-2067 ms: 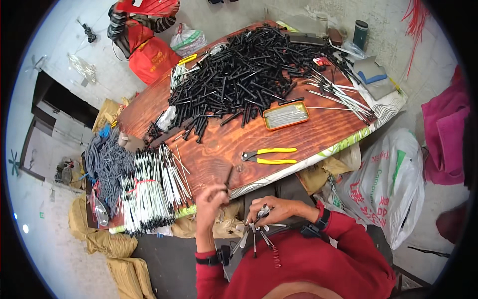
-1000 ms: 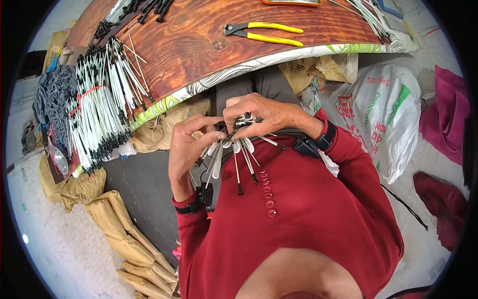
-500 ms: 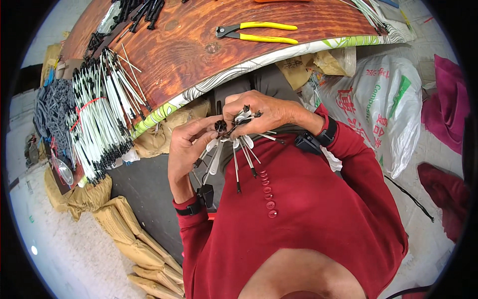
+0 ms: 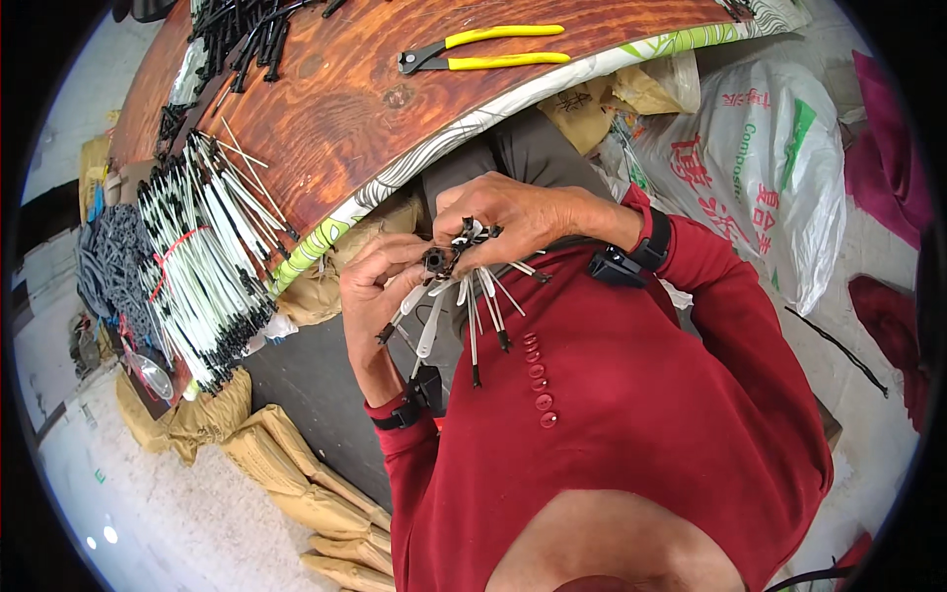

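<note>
Over my lap, both hands hold a cluster of thin white rods with black tips, which fan out downward from a dark hub. My left hand has its thumb and fingers closed at the hub's left side, beside a round black piece with a hole. Closed on the other side, my right hand has its fingertips against the hub. Short black ends stick up between the hands. A flat white strip hangs among the rods. The fingers hide where the parts join.
On the wooden table lie yellow-handled cutting pliers and black rod parts. A big bundle of white rods rests at its left edge, beside grey pieces. A plastic bag stands at right; brown paper packets lie lower left.
The view has shifted, so the table and its contents sit differently in the picture. My hands still grip the rod cluster; the round black piece now faces up more plainly.
</note>
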A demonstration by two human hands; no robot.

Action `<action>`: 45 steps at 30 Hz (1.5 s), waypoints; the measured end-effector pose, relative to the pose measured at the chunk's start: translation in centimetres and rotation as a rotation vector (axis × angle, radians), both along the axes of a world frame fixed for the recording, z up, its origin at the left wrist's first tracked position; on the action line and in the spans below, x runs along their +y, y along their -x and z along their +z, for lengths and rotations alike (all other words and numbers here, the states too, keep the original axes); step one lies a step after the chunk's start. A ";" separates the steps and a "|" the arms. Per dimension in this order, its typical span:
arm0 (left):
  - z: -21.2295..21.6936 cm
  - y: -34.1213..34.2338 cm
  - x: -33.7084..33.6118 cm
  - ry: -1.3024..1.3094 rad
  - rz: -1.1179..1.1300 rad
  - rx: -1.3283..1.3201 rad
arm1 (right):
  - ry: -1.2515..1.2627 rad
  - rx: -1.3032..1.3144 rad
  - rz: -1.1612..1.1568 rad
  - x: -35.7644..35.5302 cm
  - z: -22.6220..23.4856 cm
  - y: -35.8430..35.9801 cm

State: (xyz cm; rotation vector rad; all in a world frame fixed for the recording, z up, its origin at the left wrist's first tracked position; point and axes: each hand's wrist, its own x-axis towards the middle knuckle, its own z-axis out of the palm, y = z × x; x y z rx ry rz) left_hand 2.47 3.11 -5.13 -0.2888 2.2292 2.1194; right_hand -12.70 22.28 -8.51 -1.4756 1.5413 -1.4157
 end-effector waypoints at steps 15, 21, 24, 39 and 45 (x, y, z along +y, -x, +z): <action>0.7 0.0 -0.6 0.036 -0.128 0.029 | -0.063 0.059 0.012 0.3 -0.1 -0.2; 0.7 0.1 -1.9 -0.195 -0.188 -0.084 | -0.020 0.057 0.018 0.1 -0.4 -0.5; 2.0 0.8 -1.3 -0.138 -0.159 -0.213 | -0.011 0.060 0.033 0.1 -0.5 -0.4; 3.7 0.3 1.3 -0.142 -0.010 -0.397 | 0.106 0.291 -0.049 0.8 0.2 0.0; 3.6 0.2 2.1 -0.167 -0.012 -0.327 | 0.109 0.243 -0.078 1.1 -0.2 -0.1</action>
